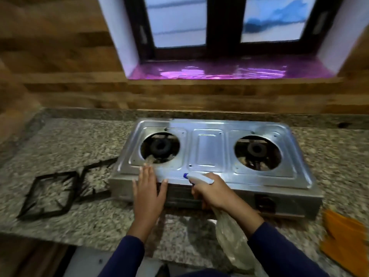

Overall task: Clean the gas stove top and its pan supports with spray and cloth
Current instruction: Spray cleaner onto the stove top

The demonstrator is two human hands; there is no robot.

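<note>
Your left hand point(148, 188): flat, fingers straight and slightly spread, over the front rim of the stove point(209, 156), just before the left burner opening. Blur hides whether it touches the metal.

Your right hand point(211, 193): curled round the neck of one spray bottle point(229, 234). The white head with its blue tip points left, over the stove's front edge. The clear body hangs down toward you, between your two dark blue sleeves point(123, 256).

Count:
- One stainless stove, with two round openings.
- One dark burner in each opening, left point(159, 146) and right point(257, 149).
- Two black square pan supports point(73, 189), off the stove, side by side on the countertop to its left, the nearer one beside the stove's left end.
- One orange cloth point(343, 236), on the counter at the far right, apart from both hands.

Surface: speckled granite countertop point(79, 140), with the stove set against the back.

Room: wood-panelled wall point(60, 66) and a dark-framed window point(225, 23) with a glossy purple sill point(219, 72).
</note>
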